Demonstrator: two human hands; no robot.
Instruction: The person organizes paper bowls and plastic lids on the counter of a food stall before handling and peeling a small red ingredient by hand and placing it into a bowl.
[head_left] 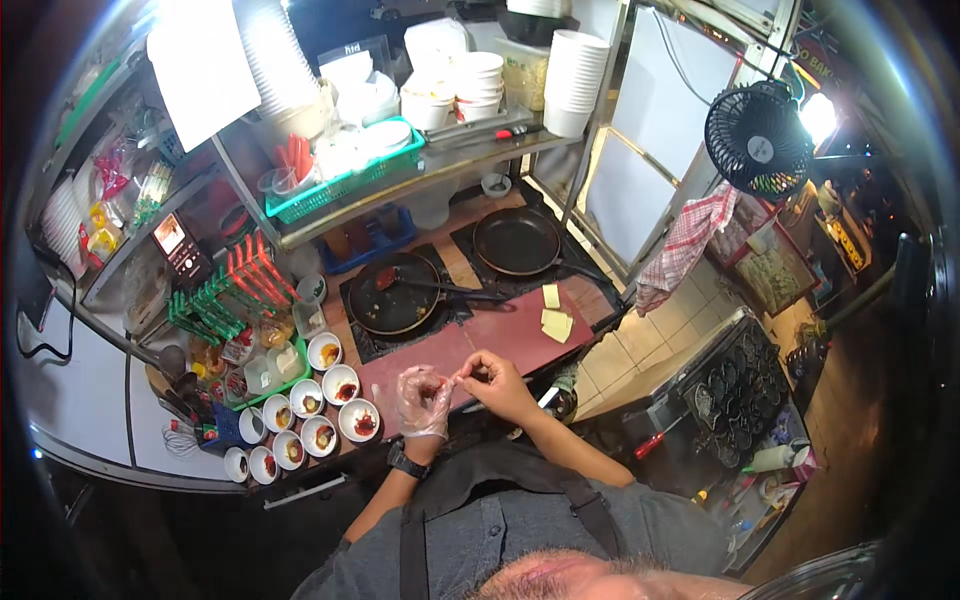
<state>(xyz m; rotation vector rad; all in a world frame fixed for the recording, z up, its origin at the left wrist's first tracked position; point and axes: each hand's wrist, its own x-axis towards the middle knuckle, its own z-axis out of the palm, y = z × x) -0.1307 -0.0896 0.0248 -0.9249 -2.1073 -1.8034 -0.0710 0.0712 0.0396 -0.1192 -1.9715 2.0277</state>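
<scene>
A clear plastic glove covers my left hand [423,400], whose fingers are curled in with the tips drawn together. My bare right hand [497,387] pinches close against those gloved fingertips; whatever lies between them is too small to make out. Both hands hover over the front edge of the red-brown counter board [440,356]. Left of the gloved hand stand several white bowls [358,420] holding red, yellow and dark contents. Yellow square slips [556,324] lie on the board's right part, beyond my right hand.
Behind the board, one black pan [390,318] holds a red-headed spatula [388,278]; another pan [517,241] sits to its right. Above runs a shelf [460,155] with white tubs [575,80] and a green basket [345,185]. A black fan [759,138] hangs at right, over a checked cloth [690,240].
</scene>
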